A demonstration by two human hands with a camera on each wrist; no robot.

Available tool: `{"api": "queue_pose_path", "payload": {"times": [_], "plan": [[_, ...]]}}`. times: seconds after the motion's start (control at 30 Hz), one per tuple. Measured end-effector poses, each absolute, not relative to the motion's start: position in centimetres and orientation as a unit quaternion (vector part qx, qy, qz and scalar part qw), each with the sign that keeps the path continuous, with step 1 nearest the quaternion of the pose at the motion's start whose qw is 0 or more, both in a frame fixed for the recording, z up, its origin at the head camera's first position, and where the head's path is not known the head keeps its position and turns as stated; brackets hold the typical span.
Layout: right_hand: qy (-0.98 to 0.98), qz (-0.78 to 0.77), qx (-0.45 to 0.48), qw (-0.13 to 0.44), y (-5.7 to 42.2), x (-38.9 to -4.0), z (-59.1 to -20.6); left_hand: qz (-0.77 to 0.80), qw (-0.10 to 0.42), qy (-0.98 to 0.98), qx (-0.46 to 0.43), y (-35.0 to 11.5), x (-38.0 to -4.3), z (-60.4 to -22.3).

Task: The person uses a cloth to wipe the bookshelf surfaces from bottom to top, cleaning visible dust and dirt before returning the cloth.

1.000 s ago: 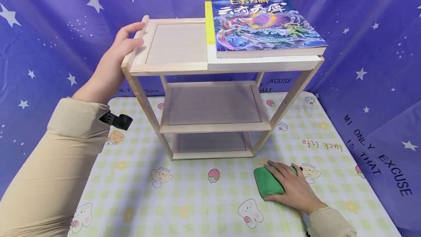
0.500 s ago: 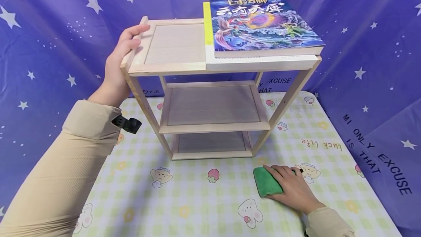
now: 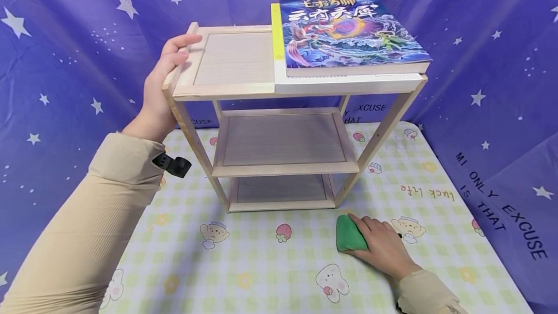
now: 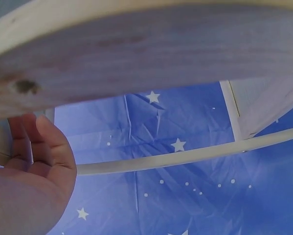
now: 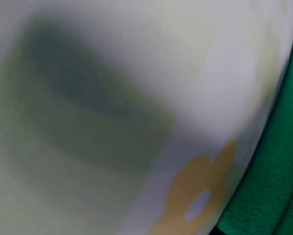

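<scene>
A three-tier pale wooden shelf [image 3: 226, 88] stands on the table. My left hand [image 3: 167, 69] grips its top left rail, fingers [image 3: 185, 42] curled over the edge; the left wrist view shows the palm [image 4: 36, 161] under the wooden board [image 4: 151, 54]. A colourful book [image 3: 348, 30] lies on a white and yellow book [image 3: 348, 82] on the right half of the top tier. In front of the shelf my right hand [image 3: 379, 246] holds a bunched green cloth [image 3: 350, 234] on the table. The right wrist view shows the green cloth [image 5: 271, 186] at its right edge.
The table carries a checked yellow-green tablecloth [image 3: 261, 265] with cartoon prints. Purple star-patterned fabric [image 3: 78, 38] hangs behind and on both sides. The middle tier [image 3: 283, 139] and bottom tier [image 3: 279, 189] of the shelf hold nothing.
My right hand has drawn the green cloth together, so it looks narrower and bunched. My left hand's fingers have slid a little further over the shelf's top rail.
</scene>
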State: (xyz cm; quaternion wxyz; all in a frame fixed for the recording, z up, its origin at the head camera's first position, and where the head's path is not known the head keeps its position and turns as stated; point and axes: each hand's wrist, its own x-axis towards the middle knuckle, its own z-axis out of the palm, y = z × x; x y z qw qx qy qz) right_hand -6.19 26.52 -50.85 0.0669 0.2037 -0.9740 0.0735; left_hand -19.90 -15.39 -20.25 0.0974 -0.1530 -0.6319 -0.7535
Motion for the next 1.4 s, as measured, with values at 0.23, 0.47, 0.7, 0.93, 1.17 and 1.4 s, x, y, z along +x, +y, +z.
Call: {"api": "queue_pose_path", "payload": {"times": [0.23, 0.47, 0.7, 0.93, 1.17, 1.4], "plan": [[-0.977, 0.091, 0.186, 0.054, 25.7, -6.4, -50.5, -0.753, 0.117, -0.626, -0.165, -15.4, -19.9, -20.5], [-0.976, 0.107, 0.171, 0.077, 24.3, -6.8, -49.8, -0.753, 0.122, -0.626, -0.162, -15.3, -19.9, -20.5], [-0.976, 0.136, 0.142, 0.093, 22.4, -7.4, -49.3, -0.751, 0.121, -0.630, -0.156, -15.4, -19.8, -20.5], [-0.972, 0.141, 0.145, 0.123, 21.0, -7.8, -49.0, -0.754, 0.119, -0.626, -0.159, -15.3, -19.8, -20.5], [-0.971, 0.147, 0.140, 0.127, 19.6, -8.4, -48.5, -0.755, 0.122, -0.623, -0.165, -15.4, -19.7, -20.5], [-0.970, 0.154, 0.134, 0.133, 18.0, -9.4, -47.7, -0.752, 0.111, -0.629, -0.165, -15.5, -19.5, -20.3]]}}
